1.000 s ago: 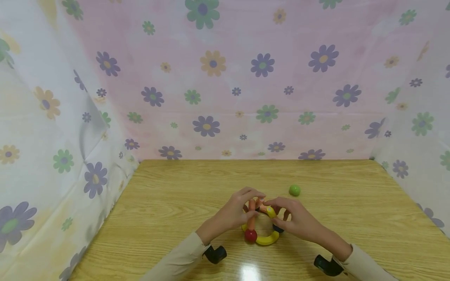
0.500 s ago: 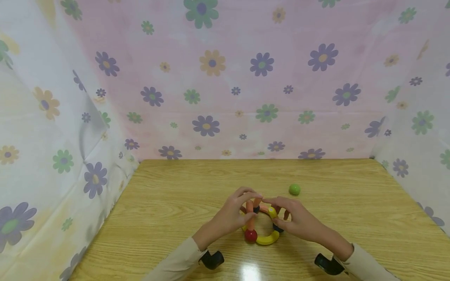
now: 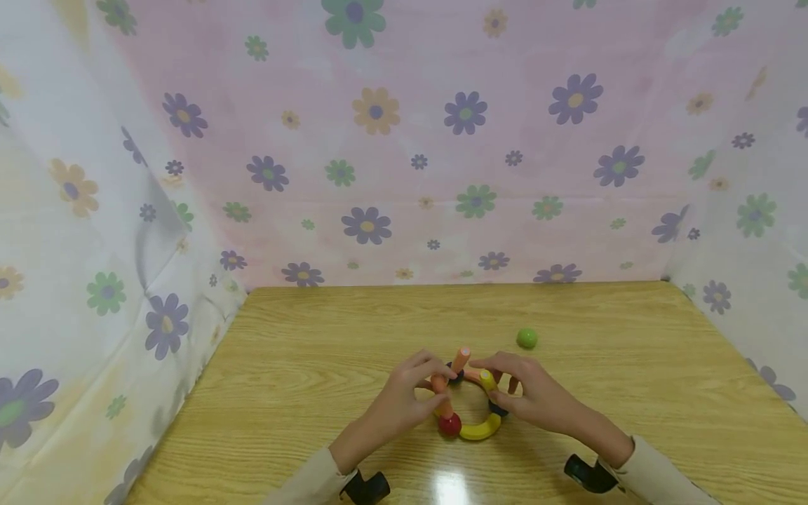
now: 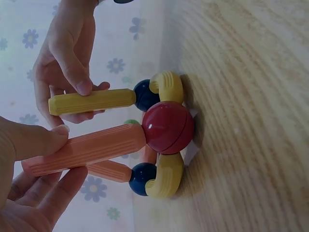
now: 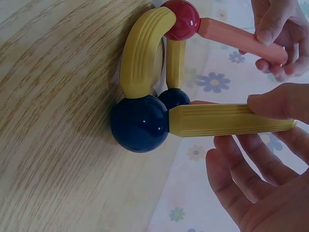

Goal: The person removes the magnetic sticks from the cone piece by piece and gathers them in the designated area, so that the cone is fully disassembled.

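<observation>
A ring of ribbed stick-and-ball toy pieces lies on the table: curved yellow sticks (image 3: 481, 429), a curved orange one at the back, a red ball (image 4: 169, 127) at the front and two dark blue balls (image 5: 140, 123). My left hand (image 3: 407, 393) pinches a straight orange stick (image 4: 101, 147) that rises from the red ball, tilted left. Thumb and fingers of my right hand (image 3: 533, 393) pinch a straight yellow stick (image 5: 217, 119) on the right-hand blue ball. A second orange stick (image 3: 461, 359) leans up from the back blue ball (image 3: 454, 374), untouched, its pale end showing.
A green ball (image 3: 527, 338) lies on the wooden table (image 3: 353, 322) behind my right hand. Flower-patterned cloth (image 3: 404, 140) hangs around the back and sides of the table. A dark device (image 3: 590, 473) is strapped at each wrist.
My left hand has drawn left and toward me, tilting its orange stick left. The second orange stick's top now shows apart from my fingers. My right hand stays on the yellow stick.
</observation>
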### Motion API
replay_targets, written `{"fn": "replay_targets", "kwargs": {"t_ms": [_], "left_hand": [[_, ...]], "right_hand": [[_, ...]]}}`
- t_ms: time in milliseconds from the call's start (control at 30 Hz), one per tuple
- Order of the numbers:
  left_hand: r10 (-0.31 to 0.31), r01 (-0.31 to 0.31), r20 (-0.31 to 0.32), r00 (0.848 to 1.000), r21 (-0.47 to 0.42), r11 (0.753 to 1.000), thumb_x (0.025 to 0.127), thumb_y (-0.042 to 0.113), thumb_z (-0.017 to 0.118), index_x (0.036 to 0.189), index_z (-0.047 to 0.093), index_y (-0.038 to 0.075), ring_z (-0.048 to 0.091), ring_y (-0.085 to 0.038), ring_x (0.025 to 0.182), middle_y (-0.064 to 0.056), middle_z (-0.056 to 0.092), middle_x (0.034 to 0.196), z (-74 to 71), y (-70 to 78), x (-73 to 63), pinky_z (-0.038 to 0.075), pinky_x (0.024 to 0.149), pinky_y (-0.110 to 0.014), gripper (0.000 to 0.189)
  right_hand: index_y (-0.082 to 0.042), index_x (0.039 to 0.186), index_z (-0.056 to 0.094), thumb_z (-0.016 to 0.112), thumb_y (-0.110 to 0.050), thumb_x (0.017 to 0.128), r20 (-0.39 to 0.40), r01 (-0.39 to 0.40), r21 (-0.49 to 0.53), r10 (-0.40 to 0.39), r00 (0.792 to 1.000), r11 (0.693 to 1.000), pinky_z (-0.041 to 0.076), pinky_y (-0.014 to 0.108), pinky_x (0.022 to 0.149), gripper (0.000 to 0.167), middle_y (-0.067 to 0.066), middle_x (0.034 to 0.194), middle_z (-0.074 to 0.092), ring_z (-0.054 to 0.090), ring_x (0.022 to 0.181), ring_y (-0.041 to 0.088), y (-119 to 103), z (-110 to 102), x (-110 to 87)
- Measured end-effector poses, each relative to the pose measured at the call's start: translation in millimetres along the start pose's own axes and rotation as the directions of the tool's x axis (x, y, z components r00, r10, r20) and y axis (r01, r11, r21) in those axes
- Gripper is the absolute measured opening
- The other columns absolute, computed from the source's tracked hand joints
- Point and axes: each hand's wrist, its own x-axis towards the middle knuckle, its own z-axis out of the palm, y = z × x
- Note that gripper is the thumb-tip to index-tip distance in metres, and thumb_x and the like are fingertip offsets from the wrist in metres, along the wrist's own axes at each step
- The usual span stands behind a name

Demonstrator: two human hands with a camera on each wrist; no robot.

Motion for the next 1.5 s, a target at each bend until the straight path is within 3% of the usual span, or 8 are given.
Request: {"fn": "replay_targets", "kwargs": {"t_ms": [167, 267, 400, 600, 733, 967, 1267, 1500], "left_hand": [[0.058, -0.058, -0.042, 0.997, -0.009, 0.998, 0.074, -0.01, 0.074, 0.097, 0.065, 0.008, 0.06, -0.022, 0.086, -0.006, 0.058, 0.098, -2.6, 7.2, -10.5, 0.053, 0.071, -0.024, 0.031], [0.099, -0.099, -0.056, 0.993, 0.004, 0.995, 0.071, -0.014, 0.074, 0.095, 0.065, 0.004, 0.06, -0.027, 0.083, -0.012, 0.059, 0.095, -8.0, 18.9, -14.1, 0.054, 0.071, -0.027, 0.031], [0.111, -0.108, -0.071, 0.991, 0.038, 0.993, 0.071, -0.014, 0.074, 0.093, 0.066, 0.002, 0.06, -0.028, 0.082, -0.013, 0.059, 0.092, -16.1, 35.3, -16.7, 0.054, 0.07, -0.027, 0.029], [0.106, -0.098, -0.098, 0.989, 0.088, 0.991, 0.071, -0.007, 0.078, 0.091, 0.067, 0.008, 0.059, -0.02, 0.079, -0.005, 0.061, 0.091, -12.3, 5.5, -29.7, 0.053, 0.066, -0.025, 0.027], [0.063, -0.053, -0.09, 0.994, 0.109, 0.993, 0.074, 0.0, 0.078, 0.09, 0.068, 0.011, 0.058, -0.013, 0.078, 0.002, 0.061, 0.092, -14.7, -2.4, -37.6, 0.052, 0.066, -0.021, 0.021], [-0.028, 0.04, -0.066, 0.997, 0.183, 0.982, 0.072, 0.002, 0.081, 0.087, 0.069, 0.009, 0.056, -0.01, 0.077, 0.003, 0.063, 0.089, -20.5, -7.7, -47.1, 0.049, 0.065, -0.019, 0.02], [-0.139, 0.127, 0.039, 0.99, 0.221, 0.967, 0.076, 0.001, 0.077, 0.089, 0.071, 0.008, 0.055, -0.006, 0.073, 0.001, 0.066, 0.087, -23.6, -12.2, -53.2, 0.048, 0.06, -0.018, 0.016], [-0.2, 0.161, 0.122, 0.972, 0.273, 0.949, 0.079, 0.001, 0.074, 0.09, 0.071, 0.011, 0.057, -0.005, 0.083, 0.007, 0.065, 0.091, -26.8, -15.3, -57.0, 0.048, 0.07, -0.02, 0.015]], "right_hand": [[-0.017, 0.111, 0.063, 0.071, 0.0, 0.081, -0.03, -0.022, -0.015, 0.022, 0.999, 1.0, 0.048, 0.028, 0.057, 0.035, -0.007, 0.093, 0.061, 0.053, 0.079, 0.011, 0.2, 0.1, -0.9], [-0.015, 0.105, 0.063, 0.072, 0.0, 0.08, -0.047, -0.045, -0.013, 0.044, 0.998, 0.999, 0.047, 0.027, 0.057, 0.031, -0.004, 0.094, 0.061, 0.053, 0.078, 0.015, -0.5, -1.0, -1.9], [-0.019, 0.101, 0.061, 0.073, 0.001, 0.079, -0.074, -0.058, -0.001, 0.058, 0.996, 0.998, 0.047, 0.026, 0.056, 0.032, -0.003, 0.093, 0.061, 0.054, 0.077, 0.016, 0.0, -2.2, -5.2], [-0.019, 0.099, 0.059, 0.074, -0.004, 0.081, -0.09, -0.079, 0.051, 0.083, 0.992, 0.996, 0.051, 0.025, 0.059, 0.028, 0.003, 0.094, 0.06, 0.057, 0.078, 0.009, -0.3, -4.1, -10.6], [-0.017, 0.099, 0.057, 0.074, -0.004, 0.08, -0.075, -0.125, 0.062, 0.13, 0.989, 0.99, 0.052, 0.025, 0.061, 0.028, 0.001, 0.095, 0.059, 0.058, 0.081, 0.009, -0.2, -7.8, -15.0], [-0.014, 0.094, 0.056, 0.076, -0.003, 0.078, -0.076, -0.137, 0.065, 0.142, 0.987, 0.988, 0.053, 0.026, 0.061, 0.028, -0.001, 0.091, 0.059, 0.061, 0.08, 0.012, -0.4, -15.0, -25.8], [-0.021, 0.087, 0.058, 0.078, 0.001, 0.073, -0.059, -0.135, -0.054, 0.131, 0.99, 0.989, 0.047, 0.025, 0.057, 0.032, -0.009, 0.086, 0.059, 0.055, 0.073, 0.006, 6.0, -21.6, -41.6], [-0.022, 0.085, 0.061, 0.076, 0.004, 0.072, 0.075, -0.206, -0.065, 0.211, 0.975, 0.976, 0.043, 0.024, 0.054, 0.033, -0.013, 0.084, 0.058, 0.051, 0.071, 0.004, 11.3, -25.0, -47.5]]}}
